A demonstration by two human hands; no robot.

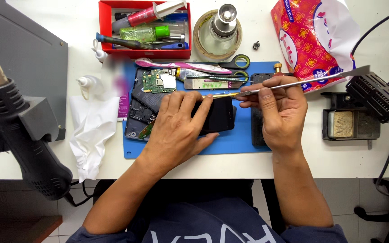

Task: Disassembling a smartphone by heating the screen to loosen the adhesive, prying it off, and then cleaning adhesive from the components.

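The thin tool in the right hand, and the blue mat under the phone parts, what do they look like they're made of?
The thin tool in the right hand looks like bare metal: silvery, with a flat, bright blade end. The blue mat looks like matte rubber or silicone, lying flat without glare, though the picture can't settle which. The left hand rests on a dark phone part.

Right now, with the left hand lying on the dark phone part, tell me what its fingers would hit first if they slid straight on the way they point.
Probably the thin metal spatula that the right hand holds just beyond the left hand's fingers, though height is unclear.
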